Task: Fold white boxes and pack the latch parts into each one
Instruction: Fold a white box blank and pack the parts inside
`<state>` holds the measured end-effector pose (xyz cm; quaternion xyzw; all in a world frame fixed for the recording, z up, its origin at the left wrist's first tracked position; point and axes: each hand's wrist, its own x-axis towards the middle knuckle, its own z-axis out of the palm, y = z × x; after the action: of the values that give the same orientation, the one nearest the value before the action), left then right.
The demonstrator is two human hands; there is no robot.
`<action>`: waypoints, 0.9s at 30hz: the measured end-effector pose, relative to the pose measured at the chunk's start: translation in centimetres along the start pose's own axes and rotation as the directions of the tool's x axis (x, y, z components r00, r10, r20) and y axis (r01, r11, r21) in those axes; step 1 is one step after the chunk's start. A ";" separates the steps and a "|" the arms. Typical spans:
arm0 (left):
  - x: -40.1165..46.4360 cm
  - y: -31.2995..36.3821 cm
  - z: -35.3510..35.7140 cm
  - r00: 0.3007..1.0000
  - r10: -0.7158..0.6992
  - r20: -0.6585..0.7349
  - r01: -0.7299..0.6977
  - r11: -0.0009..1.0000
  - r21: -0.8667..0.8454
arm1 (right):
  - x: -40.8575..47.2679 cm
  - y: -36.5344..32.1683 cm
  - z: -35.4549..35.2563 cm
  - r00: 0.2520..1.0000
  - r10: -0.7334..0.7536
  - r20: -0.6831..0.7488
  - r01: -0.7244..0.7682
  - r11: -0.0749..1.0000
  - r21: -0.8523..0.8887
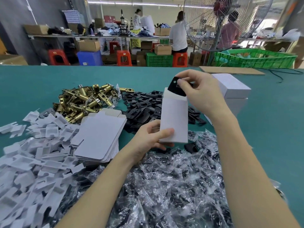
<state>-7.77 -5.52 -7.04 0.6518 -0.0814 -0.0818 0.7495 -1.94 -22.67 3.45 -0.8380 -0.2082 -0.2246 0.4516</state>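
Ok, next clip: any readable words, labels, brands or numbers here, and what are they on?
None readable.
Upright white box: blank.
Stack of flat box blanks: blank.
Closed white boxes: blank.
Background cartons: any print too small and blurred.

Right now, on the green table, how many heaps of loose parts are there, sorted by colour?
Brass latches: 1 heap
Black plates: 1 heap
White card inserts: 1 heap
Clear bags of black parts: 1 heap
Total: 4 heaps
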 end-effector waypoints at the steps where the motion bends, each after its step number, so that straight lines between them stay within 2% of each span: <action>1: 0.0 0.0 0.0 1.000 -0.002 0.002 0.002 1.000 0.002 | 0.0 0.2 0.2 0.999 -0.001 0.040 0.003 0.999 -0.051; 4: 0.0 0.1 0.0 1.000 0.000 0.002 0.000 1.000 0.005 | 0.1 0.6 0.4 0.990 0.034 0.136 -0.010 0.985 -0.174; 11: -0.1 0.1 0.0 1.000 -0.005 0.010 0.004 0.998 0.056 | -0.1 0.6 0.1 0.943 0.135 0.305 -0.059 0.967 -0.248; 15: -0.2 0.1 0.1 1.000 0.003 0.022 -0.005 0.996 0.090 | 0.1 0.5 -0.7 0.919 0.187 0.348 -0.086 0.954 -0.287; 22: -0.3 0.2 0.2 1.000 0.011 0.016 -0.013 0.995 0.098 | -0.1 -0.4 -1.5 0.903 0.181 0.390 -0.024 0.927 -0.374; 27: -0.3 0.2 0.1 1.000 0.016 -0.002 -0.016 0.996 0.093 | -0.2 -1.1 -1.6 0.876 0.231 0.424 -0.023 0.897 -0.441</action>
<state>-8.08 -5.54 -6.86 0.6853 -0.0893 -0.0711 0.7192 -3.07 -23.50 4.85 -0.9568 -0.1999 -0.0254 0.2098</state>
